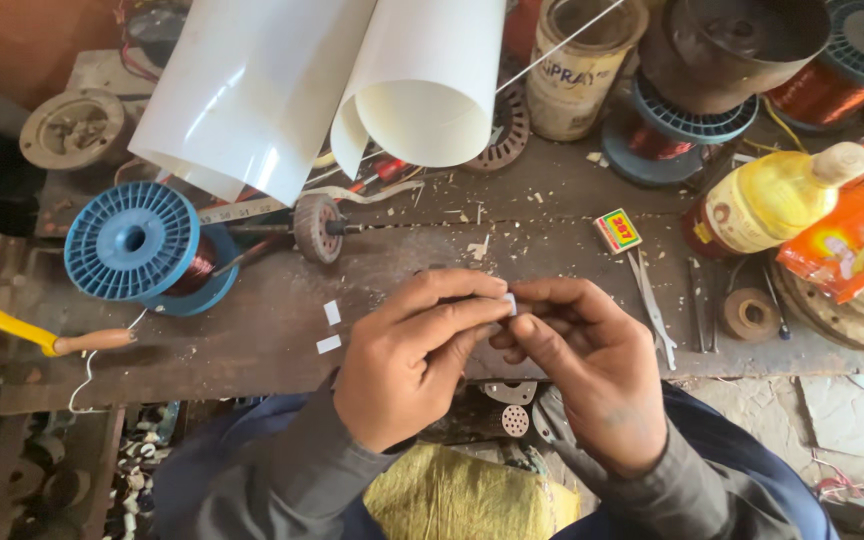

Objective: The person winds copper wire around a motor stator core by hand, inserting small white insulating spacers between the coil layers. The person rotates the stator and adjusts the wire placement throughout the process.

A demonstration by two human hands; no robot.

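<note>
Spreading across the whole view, a dark wooden workbench [252, 330] littered w/ chips and bits. Hanging over its far side, two big curled white sheets [252, 90], rolled edges facing down. Far right: dark metal drum [732, 40] stacked on blue spools of copper wire [692, 125], beside a worn tin can [577, 70]. Left of centre, a blue plastic spool [132, 245] w/ copper wire, lying on its side. Right side: orange packet [852, 225] and a yellow oil bottle [777, 195] lying tilted, cap toward the packet. At left edge, a yellow tool w/ wooden handle [12, 310].

Nearer centre, the person's two hands meet over the bench's front edge. Left hand [407, 365] and right hand [592, 375] both pinch one small white paper strip [509, 300], fingertips closed tight on it from each side; strip sits between the thumbs and forefingers, raised off the bench, mostly hidden by the fingers.

Smaller stuff: small rotor on a shaft [317, 228] behind the hands, metal tweezers [652, 305] just right of the right hand, a little matchbox [617, 230] above them, tape roll [749, 313] farther right. Two tiny white paper pieces [330, 328] lie on the bench just left of the left hand, apart from it
</note>
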